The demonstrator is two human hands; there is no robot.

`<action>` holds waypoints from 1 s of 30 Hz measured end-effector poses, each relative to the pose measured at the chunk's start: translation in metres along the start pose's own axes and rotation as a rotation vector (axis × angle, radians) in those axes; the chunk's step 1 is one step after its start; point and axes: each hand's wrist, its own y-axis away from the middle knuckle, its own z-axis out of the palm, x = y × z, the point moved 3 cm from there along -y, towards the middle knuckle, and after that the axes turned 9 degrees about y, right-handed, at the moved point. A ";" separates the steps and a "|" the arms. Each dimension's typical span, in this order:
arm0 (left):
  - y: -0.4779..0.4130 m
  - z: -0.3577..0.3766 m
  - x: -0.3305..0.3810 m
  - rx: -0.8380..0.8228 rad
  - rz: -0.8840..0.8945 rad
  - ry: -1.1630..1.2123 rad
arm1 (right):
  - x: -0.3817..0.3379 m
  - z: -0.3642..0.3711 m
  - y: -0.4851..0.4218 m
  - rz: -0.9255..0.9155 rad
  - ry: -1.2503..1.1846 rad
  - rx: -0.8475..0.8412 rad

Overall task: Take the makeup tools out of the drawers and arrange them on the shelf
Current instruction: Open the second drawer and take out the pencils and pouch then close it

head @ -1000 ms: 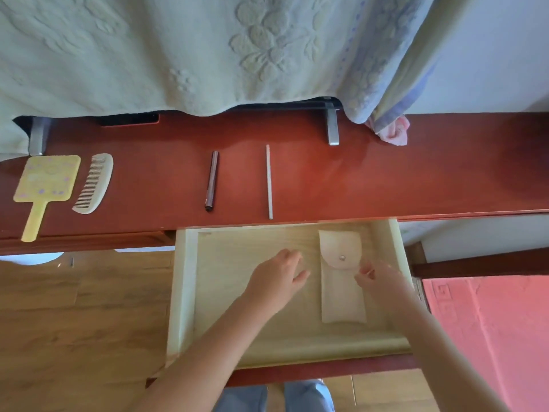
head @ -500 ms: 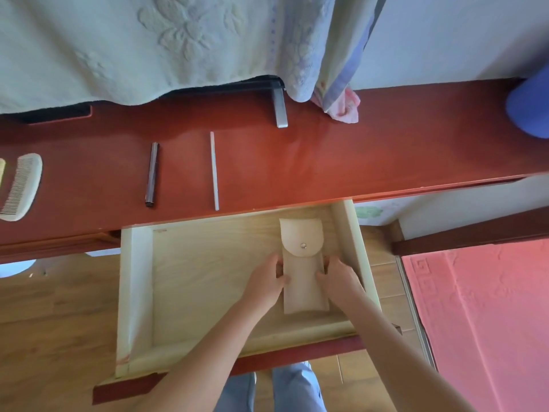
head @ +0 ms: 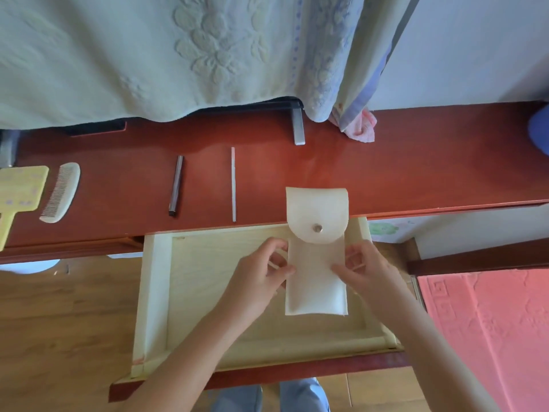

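Note:
A cream pouch (head: 316, 263) with a snap flap is held above the open pale wooden drawer (head: 154, 292), its top overlapping the red shelf (head: 416, 168). My left hand (head: 261, 278) pinches its left edge and my right hand (head: 365, 272) pinches its right edge. On the shelf lie a yellow hand mirror (head: 17, 194), a white comb (head: 61, 191), a dark pencil-like stick (head: 176, 185) and a thin white stick (head: 233, 184).
A pale green embossed cloth (head: 178, 55) hangs over the back of the shelf, with a metal bracket foot (head: 298, 129) and a pink rag (head: 361, 129) below it. A blue object (head: 539, 129) sits at the far right. A pink mat (head: 490, 337) lies on the floor.
Both hands closed on the pouch's sides in the drawer and lifted it up and toward the shelf. The view shifted a little.

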 end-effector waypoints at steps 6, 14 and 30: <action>-0.069 -0.025 0.037 0.126 0.128 -0.034 | -0.041 -0.036 -0.071 -0.098 0.041 0.105; -0.133 -0.027 0.038 0.214 0.046 -0.150 | -0.051 -0.030 -0.146 -0.033 0.071 0.063; 0.052 -0.026 -0.051 0.207 0.409 -0.796 | 0.058 0.039 0.033 -0.401 0.441 0.179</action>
